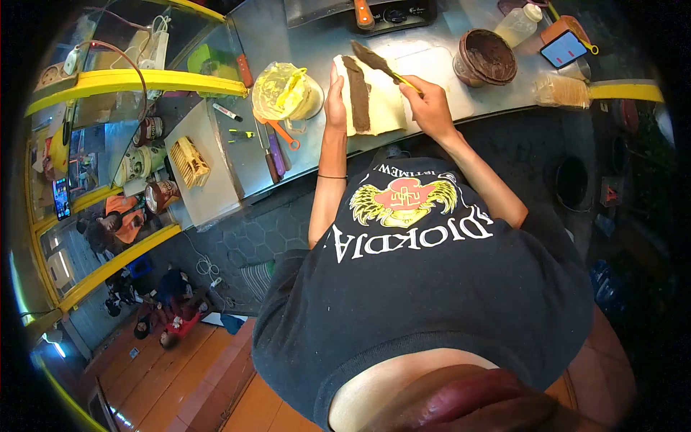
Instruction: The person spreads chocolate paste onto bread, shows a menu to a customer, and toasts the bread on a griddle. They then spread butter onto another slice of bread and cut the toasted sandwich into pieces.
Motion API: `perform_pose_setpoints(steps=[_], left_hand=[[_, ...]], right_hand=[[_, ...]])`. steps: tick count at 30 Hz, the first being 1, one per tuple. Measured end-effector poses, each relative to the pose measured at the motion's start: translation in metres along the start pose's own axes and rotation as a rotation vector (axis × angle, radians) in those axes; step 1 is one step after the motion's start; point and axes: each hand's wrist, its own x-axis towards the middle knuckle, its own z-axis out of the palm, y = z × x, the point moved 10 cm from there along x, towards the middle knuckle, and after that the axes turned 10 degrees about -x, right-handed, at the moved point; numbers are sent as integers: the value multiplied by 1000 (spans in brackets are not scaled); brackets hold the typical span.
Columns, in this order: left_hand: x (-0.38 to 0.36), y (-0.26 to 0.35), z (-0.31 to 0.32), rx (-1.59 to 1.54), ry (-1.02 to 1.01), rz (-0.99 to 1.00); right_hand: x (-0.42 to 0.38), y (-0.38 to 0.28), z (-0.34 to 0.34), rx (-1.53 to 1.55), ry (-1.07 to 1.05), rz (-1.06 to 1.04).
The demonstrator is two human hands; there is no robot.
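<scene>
A pale slab of bread (389,108) lies in front of me at the counter's near edge, with a thick brown stripe of chocolate-like spread (358,101) down its left part. My left hand (335,101) holds the slab along its left side; some of its fingers are hidden. In my right hand (430,108) is a spreading spatula (378,60) with a yellow handle, its blade coated in brown spread and tilted over the top of the bread. Right of that hand stands a tub of brown spread (487,59), its rim smeared.
Left of the bread stands a tub with yellow contents (288,93), near an orange-handled tool (286,135) and knives (276,155). A sliced loaf (189,162) sits on a board further left. A phone (564,49), bottle (518,26) and wrapped bread (561,91) are at right.
</scene>
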Motion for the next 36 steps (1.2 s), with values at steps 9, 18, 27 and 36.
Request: perform_pose_setpoints(steps=[9, 18, 27, 36], left_hand=[[6, 9, -2, 294, 46, 124], [-2, 2, 9, 333, -12, 100], [1, 1, -27, -150, 32, 50], [-5, -40, -82, -464, 109, -57]], right_hand=[[-7, 27, 21, 331, -275, 153], [-6, 36, 15, 394, -139, 268], [15, 55, -8, 359, -121, 163], [12, 36, 24, -476, -514, -433]])
